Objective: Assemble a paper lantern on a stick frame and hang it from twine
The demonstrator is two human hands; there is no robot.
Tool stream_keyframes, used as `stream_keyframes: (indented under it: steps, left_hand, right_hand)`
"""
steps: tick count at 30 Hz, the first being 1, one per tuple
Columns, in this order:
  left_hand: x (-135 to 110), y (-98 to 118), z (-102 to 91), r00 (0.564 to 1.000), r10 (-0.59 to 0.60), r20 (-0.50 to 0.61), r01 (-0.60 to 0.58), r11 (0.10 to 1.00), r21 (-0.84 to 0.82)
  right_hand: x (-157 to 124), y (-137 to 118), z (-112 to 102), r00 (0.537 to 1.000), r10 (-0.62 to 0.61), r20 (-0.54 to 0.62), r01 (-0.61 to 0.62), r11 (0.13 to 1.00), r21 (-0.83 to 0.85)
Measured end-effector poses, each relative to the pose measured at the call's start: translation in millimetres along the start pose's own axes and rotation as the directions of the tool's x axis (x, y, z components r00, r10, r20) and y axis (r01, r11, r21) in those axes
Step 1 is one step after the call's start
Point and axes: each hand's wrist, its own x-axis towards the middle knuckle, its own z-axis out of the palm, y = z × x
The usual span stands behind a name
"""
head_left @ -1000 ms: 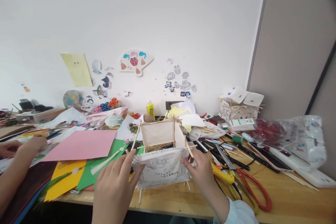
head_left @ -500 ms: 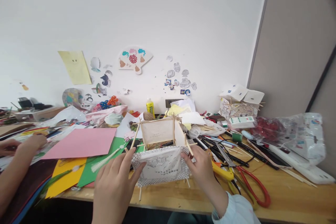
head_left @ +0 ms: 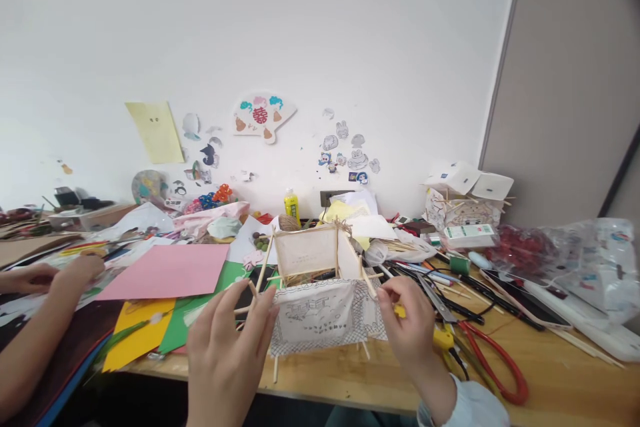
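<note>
Against a white wall, a cluttered wooden tabletop carries a small stick frame near its front edge, with a patterned white sheet across the frame's near side. The left hand curls at the sheet's left edge and the right hand, thumb and finger brought together, sits at its right edge, though whether either grips it I cannot tell. Pink paper lies to the left, beside another person's hand.

Paper-sided stick frame, left hand and right hand at near corners — cluttered wooden table
</note>
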Motion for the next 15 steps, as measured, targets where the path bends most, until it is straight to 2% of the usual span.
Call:
stream_keyframes:
  steps: [3,5,7,9,10,12,15]
  left_hand:
    - [4.7,-0.8,-0.8,0.998,0.063,0.013,-0.063,0.996,0.058]
    - [8.4,-2.6,-0.1,0.998,0.065,0.028,-0.066,0.997,0.048]
    - [11.8,-5.1,0.7,0.997,0.062,0.051,-0.061,0.998,-0.028]
    - [14.2,-8.0,1.3,0.994,0.062,0.090,-0.052,0.993,-0.106]
    - [15.0,-9.5,1.6,0.991,0.069,0.110,-0.054,0.990,-0.130]
    - [16.3,-12.0,2.2,0.988,0.082,0.133,-0.061,0.987,-0.149]
    - [18.8,-14.3,2.9,0.982,0.104,0.156,-0.081,0.986,-0.147]
  right_hand:
    - [7.6,-3.7,-11.6,0.990,-0.138,-0.023,0.138,0.990,-0.015]
    - [9.9,-1.8,-19.5,0.985,-0.174,-0.008,0.174,0.984,-0.036]
    - [6.3,6.6,-27.3,0.991,-0.128,0.038,0.131,0.988,-0.078]
    - [-5.5,23.1,-34.4,0.987,-0.016,0.158,0.041,0.987,-0.158]
    - [-14.5,34.0,-37.5,0.969,0.056,0.240,-0.003,0.977,-0.214]
    - [-36.4,58.5,-42.7,0.890,0.188,0.415,-0.041,0.940,-0.339]
    - [-67.1,90.7,-46.7,0.757,0.287,0.587,0.027,0.884,-0.467]
